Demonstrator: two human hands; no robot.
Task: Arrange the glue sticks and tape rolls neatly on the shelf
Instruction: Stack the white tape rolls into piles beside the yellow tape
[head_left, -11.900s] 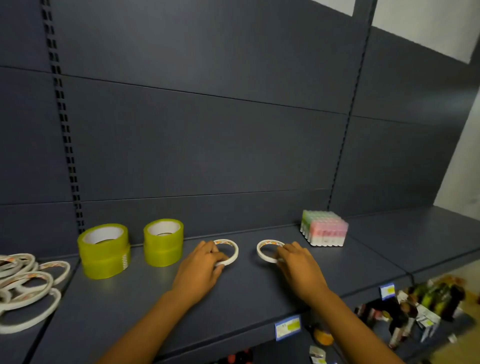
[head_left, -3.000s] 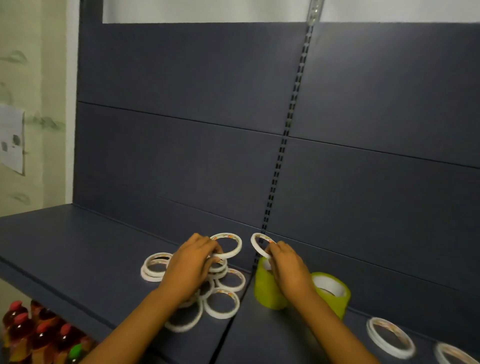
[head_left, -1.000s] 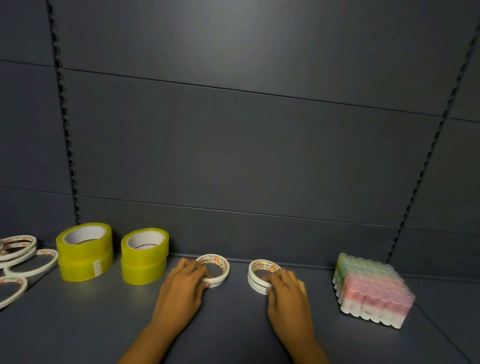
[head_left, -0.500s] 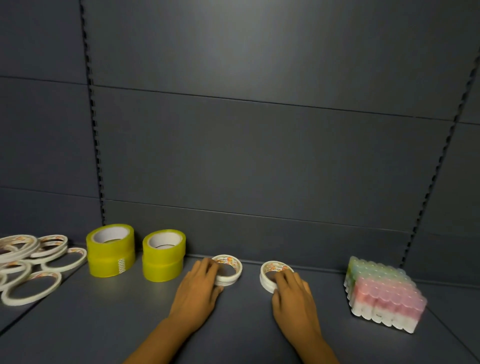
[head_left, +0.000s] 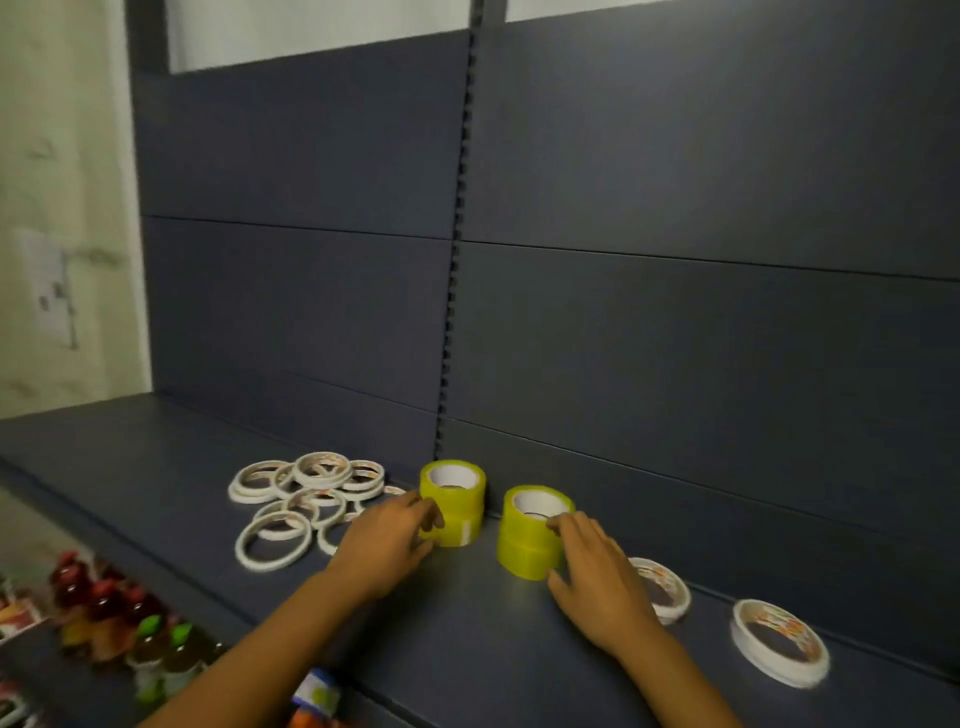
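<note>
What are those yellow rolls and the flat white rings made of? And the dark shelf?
The yellow rolls look like glossy plastic tape wound on a white core, likely card; the sides shine.
The flat white rings look like thin tape on matte white hoops with printed labels inside; paper or plastic, hard to tell.
The dark shelf looks like painted metal, with a smooth dull sheen and a slotted upright.

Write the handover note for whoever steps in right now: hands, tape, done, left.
Left hand: fingers at the left yellow tape stack, hold unclear.
Right hand: fingers against the right yellow tape stack, hold unclear.
Shelf: both yellow stacks upright, side by side. Two small stacks of white tape rolls, one partly behind the right hand, one further right.
Done: yellow stacks and two white stacks started in a row.
Left: loose pile of white rolls on the left needs stacking. Glue sticks out of view.
</note>
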